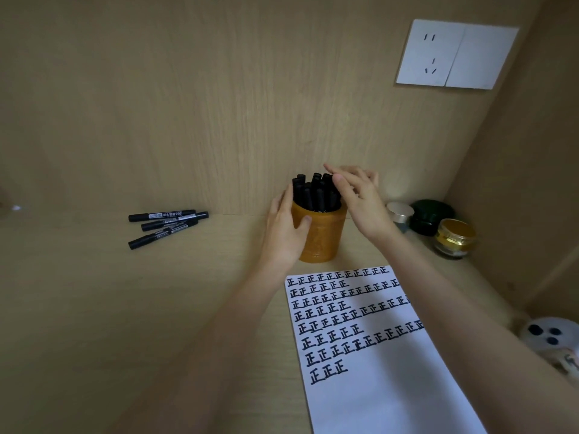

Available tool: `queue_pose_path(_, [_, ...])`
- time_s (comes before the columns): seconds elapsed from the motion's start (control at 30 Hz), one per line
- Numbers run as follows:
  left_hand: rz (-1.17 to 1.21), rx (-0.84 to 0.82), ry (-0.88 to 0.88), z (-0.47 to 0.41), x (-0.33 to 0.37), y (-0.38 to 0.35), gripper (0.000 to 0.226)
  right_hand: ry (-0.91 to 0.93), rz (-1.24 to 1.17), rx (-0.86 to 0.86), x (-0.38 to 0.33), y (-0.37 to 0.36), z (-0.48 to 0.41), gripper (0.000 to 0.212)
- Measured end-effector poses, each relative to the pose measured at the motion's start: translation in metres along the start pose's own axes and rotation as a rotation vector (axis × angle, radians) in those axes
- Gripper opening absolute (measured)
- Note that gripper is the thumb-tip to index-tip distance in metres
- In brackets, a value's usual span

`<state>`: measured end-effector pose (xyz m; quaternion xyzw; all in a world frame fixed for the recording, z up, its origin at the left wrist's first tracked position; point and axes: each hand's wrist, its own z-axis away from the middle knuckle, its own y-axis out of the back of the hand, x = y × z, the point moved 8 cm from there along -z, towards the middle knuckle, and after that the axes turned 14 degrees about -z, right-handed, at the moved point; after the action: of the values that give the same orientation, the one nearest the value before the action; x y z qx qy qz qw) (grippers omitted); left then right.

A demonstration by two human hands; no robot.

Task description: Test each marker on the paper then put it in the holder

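An orange round holder [324, 236] stands near the back wall, packed with several black markers [315, 192] standing upright. My left hand [283, 233] wraps around the holder's left side. My right hand [357, 198] hovers at the marker tops with fingers spread and nothing held. Three black capped markers [166, 223] lie loose on the desk to the far left. A white paper [376, 355] covered with rows of black written marks lies in front of the holder.
Three small jars stand at the right: a silver-lidded one [399, 213], a dark green one [430, 216] and a gold-lidded one [456, 238]. A white object with black spots [551, 336] sits at the right edge. A wall socket [454, 54] is above.
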<state>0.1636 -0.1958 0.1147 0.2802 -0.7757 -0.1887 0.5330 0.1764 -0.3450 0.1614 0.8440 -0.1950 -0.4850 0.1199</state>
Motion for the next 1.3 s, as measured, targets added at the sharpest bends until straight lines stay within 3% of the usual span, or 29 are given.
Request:
queue_pose_path(0.37, [-0.016, 0.074, 0.047, 0.01, -0.043, 0.055, 0.047, 0.027, -0.114, 0.195, -0.023, -0.001, 0.04, 0.027])
queue_pose_path(0.7, [-0.382, 0.169, 0.221, 0.028, -0.174, 0.146, 0.039, 0.077, -0.005, 0.191, -0.044, -0.048, 0.079, 0.023])
queue_pose_path(1.0, [-0.614, 0.112, 0.236, 0.013, -0.208, 0.152, 0.041, -0.029, -0.147, -0.037, -0.036, -0.09, 0.109, 0.014])
queue_pose_path(1.3, [-0.465, 0.247, 0.221, 0.032, -0.188, 0.155, 0.026, -0.134, -0.216, -0.101, -0.034, -0.093, 0.121, 0.017])
